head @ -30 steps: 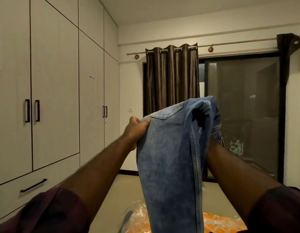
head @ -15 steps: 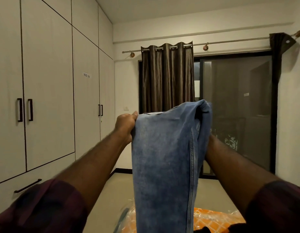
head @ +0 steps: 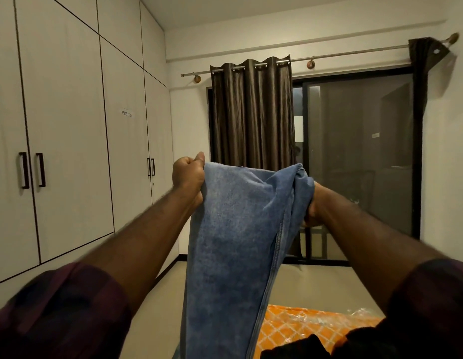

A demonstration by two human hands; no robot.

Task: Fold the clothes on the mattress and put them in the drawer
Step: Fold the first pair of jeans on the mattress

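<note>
1. Holds the jeans [head: 233, 242] up at arm's length with both arms stretched forward, the waist end on top and spread between the hands.
2. Grips the upper left corner of the denim with the left hand [head: 187, 177]; fingers curled tight round the cloth, thumb up.
3. Grips the bunched upper right edge with the right hand [head: 313, 207]; fingers mostly hidden behind the folds, denim gathered over them.
4. Lets the legs hang straight down in front of the far left corner of the mattress [head: 303, 322]. Cannot tell whether the lower end touches it, as it is cut off at the bottom of the view.
5. Leaves a dark garment [head: 295, 348] lying on the orange, plastic-wrapped mattress, toward its near edge and just right of the hanging jeans.
6. Faces a brown curtain [head: 251, 112] and a sliding glass door [head: 354, 151], with a closed wardrobe [head: 69, 125] along the left wall.
</note>
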